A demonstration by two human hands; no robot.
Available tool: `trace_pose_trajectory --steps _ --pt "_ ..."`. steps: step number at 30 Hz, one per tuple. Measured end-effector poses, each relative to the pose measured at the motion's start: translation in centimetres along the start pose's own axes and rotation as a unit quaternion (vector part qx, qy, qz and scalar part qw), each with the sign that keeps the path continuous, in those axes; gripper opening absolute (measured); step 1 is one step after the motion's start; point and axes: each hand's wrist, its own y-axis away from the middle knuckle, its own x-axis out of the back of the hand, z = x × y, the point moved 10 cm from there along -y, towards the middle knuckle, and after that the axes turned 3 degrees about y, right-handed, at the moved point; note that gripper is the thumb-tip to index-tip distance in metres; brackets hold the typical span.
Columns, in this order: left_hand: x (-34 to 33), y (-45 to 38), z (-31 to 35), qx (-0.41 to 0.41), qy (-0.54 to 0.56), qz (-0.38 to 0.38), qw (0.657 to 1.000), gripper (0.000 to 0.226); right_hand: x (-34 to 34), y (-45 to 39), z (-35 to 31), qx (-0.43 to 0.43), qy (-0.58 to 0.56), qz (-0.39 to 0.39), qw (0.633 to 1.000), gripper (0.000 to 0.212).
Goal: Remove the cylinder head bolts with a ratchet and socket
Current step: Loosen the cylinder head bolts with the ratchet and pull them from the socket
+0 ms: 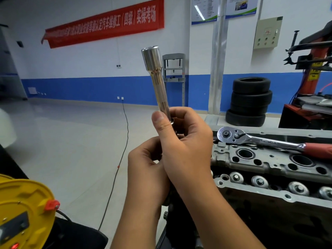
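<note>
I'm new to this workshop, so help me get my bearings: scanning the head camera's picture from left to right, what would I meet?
Yellow cable reel → black cable on the floor → left hand → right hand, holding the long socket upright → ratchet lying on the cylinder head.

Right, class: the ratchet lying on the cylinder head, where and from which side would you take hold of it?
Probably by the red handle, coming from above. The ratchet lies flat across the cylinder head, head end towards the hands, so the handle's top is free.
</note>
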Motion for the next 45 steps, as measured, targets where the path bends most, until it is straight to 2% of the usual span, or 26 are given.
trace_pose_trajectory --steps 4,8,9,12,15,17,20,23,25,27,29,31,33,36,39,43,45 --pt "0.8 -0.1 -0.7 0.020 0.029 0.046 0.998 0.040 -0.1 0.1 0.1 0.001 0.005 -0.004 1.000 0.014" --pt "-0.7 0.1 -0.2 0.018 0.035 -0.046 0.998 0.043 0.0 0.0 -0.1 0.007 0.012 0.001 1.000 0.013" --pt "-0.7 0.1 -0.1 0.016 0.032 -0.046 0.998 0.042 0.0 0.0 -0.1 0.009 0.013 0.002 1.000 0.013" --pt "-0.1 0.0 0.3 -0.007 0.006 0.004 1.000 0.024 -0.1 0.0 0.0 0.005 0.015 -0.003 1.000 0.013" --pt "0.3 -0.2 -0.3 0.002 0.031 0.034 0.999 0.027 -0.1 0.0 0.1 0.001 0.010 0.000 1.000 0.014" --pt "0.1 -0.1 -0.4 0.006 0.021 0.005 1.000 0.034 -0.1 0.0 0.1 0.002 0.006 0.000 1.000 0.014" --pt "-1.0 0.2 -0.3 0.022 0.048 -0.052 0.997 0.025 0.0 0.0 -0.1 0.008 0.009 0.000 1.000 0.014" --pt "-0.2 0.0 -0.1 0.000 0.011 -0.002 1.000 0.020 -0.1 0.0 0.0 0.003 0.006 -0.006 1.000 0.016" --pt "0.6 -0.2 -0.5 0.010 0.022 0.043 0.999 0.017 -0.2 0.0 0.0 0.000 0.006 -0.011 1.000 0.017" --pt "0.8 -0.3 -0.8 0.016 0.036 0.053 0.998 0.015 -0.3 0.0 0.0 0.000 0.007 -0.012 1.000 0.017" --pt "0.4 -0.2 -0.3 0.000 0.018 0.023 1.000 0.028 -0.2 0.0 0.1 -0.003 0.004 -0.011 1.000 0.015" --pt "-0.6 0.1 0.1 0.004 0.032 -0.026 0.999 0.025 -0.1 0.0 0.1 0.000 0.006 -0.007 1.000 0.014" --pt "-1.1 0.3 0.2 0.014 0.036 -0.043 0.998 0.028 0.0 0.0 0.1 0.000 0.006 -0.004 1.000 0.015" --pt "-0.1 0.0 0.4 -0.016 -0.006 0.012 1.000 0.021 -0.2 -0.1 0.1 -0.002 0.009 -0.011 1.000 0.016" --pt "0.8 -0.2 -0.5 0.008 0.020 0.058 0.998 0.029 -0.2 0.0 0.1 0.000 0.010 -0.011 1.000 0.017" --pt "-0.7 0.2 0.1 0.006 0.041 -0.025 0.999 0.026 -0.1 0.0 0.1 -0.001 0.008 -0.008 1.000 0.014" --pt "-1.0 0.3 0.1 0.008 0.044 -0.037 0.998 0.025 -0.1 0.0 0.0 0.000 0.010 -0.006 1.000 0.014"
